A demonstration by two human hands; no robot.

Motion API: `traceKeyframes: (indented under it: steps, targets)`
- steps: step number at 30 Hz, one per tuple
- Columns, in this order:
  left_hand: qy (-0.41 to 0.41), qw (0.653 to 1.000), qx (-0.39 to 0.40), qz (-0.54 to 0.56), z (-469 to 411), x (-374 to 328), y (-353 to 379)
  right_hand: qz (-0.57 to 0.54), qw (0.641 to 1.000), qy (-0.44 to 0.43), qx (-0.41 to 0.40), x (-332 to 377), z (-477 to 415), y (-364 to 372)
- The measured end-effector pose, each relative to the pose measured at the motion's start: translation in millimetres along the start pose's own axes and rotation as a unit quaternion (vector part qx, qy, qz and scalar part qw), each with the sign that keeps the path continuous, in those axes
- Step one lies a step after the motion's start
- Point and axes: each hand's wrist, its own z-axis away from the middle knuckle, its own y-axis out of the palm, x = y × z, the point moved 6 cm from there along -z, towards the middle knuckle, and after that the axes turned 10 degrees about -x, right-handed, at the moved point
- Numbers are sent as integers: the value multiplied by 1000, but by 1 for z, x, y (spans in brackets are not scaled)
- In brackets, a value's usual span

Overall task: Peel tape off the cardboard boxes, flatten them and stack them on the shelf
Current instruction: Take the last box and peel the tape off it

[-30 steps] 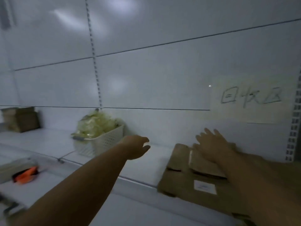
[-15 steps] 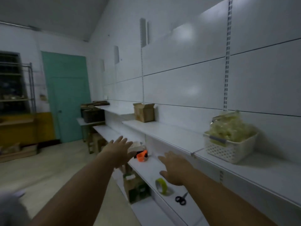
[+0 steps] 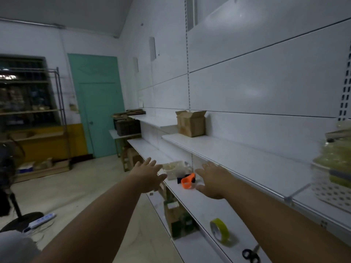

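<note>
Left hand centre frame, fingers spread, palm down, holding nothing. Right hand just right of it, fingers spread, empty, over white lower shelf. Open brown cardboard box upright on white upper shelf, above centre, well apart from hands. Orange plastic tape dispenser between hands on lower shelf. Yellow-green tape roll and black-handled scissors lower right. White perforated basket at right edge.

Two white shelves run along the wall. The upper shelf carries an open cardboard box at its far end and a white perforated basket at the near right. Down on the lower shelf there's a small white tray, an orange plastic tool just beside it, and nearer, a yellow-green tape roll and black-handled scissors. On the floor lies a white power strip.
</note>
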Motion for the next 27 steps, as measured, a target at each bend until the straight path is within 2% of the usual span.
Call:
traceKeyframes:
  steps: [3,6,9,14,20,27]
  targets:
    - [-17,999,17,32,-46,14,5,-4,1000,-12,20,-13,-50,16]
    - [-45,992,-40,112,-87,29,6,4,1000,-13,23,-29,-100,28]
    - [-14,996,-58,67,-107,51,35,17,999,-13,46,-35,-137,51]
    - [-45,997,-37,53,-160,119,81,5,999,-31,35,-22,-199,86]
    - [14,987,-104,118,-264,150,95,19,998,13,52,-26,-285,122]
    - [68,984,-90,138,-358,183,133,8,995,84,61,-55,-362,150]
